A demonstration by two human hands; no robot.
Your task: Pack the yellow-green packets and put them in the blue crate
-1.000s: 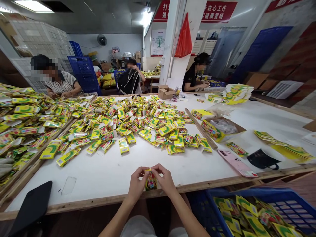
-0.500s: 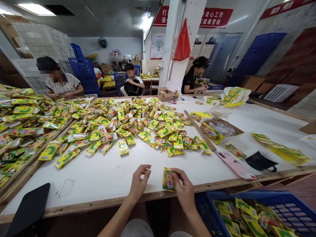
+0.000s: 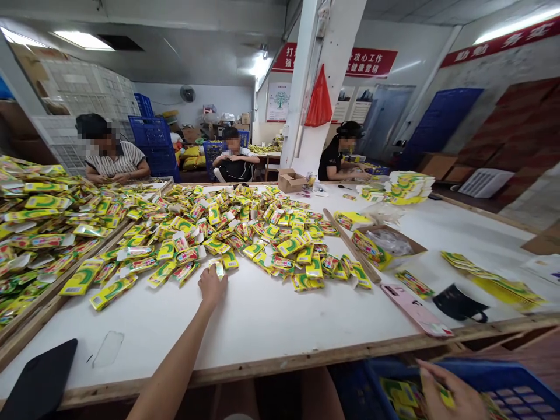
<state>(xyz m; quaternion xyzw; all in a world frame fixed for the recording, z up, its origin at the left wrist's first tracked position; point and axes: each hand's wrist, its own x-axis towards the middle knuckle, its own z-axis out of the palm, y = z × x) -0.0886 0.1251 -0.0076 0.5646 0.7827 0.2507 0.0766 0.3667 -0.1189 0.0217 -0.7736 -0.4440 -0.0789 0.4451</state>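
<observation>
On the white tabletop, my left hand (image 3: 212, 286) reaches to the near edge of the pile and closes its fingers on a small yellow-and-green printed box (image 3: 217, 267). The box still lies on the table, partly covered by my fingers. At the lower right, my right hand (image 3: 452, 394) is over a blue plastic crate (image 3: 503, 368), its thumb and forefinger apart. Yellow boxes (image 3: 400, 392) lie in the crate. A bit of yellow shows beside my right fingers, apparently a box among the others.
A heap of similar boxes (image 3: 262, 233) spreads across the table, bounded by wooden strips (image 3: 352, 248). A pink phone (image 3: 415, 309), black cup (image 3: 459, 303) and opened carton (image 3: 406, 239) stand to the right. A dark phone-like slab (image 3: 41, 373) is at left. Several people sit beyond.
My left hand has moved forward and left to a box at the pile's edge. My right hand has carried its box from the table down to the blue crate at right.
</observation>
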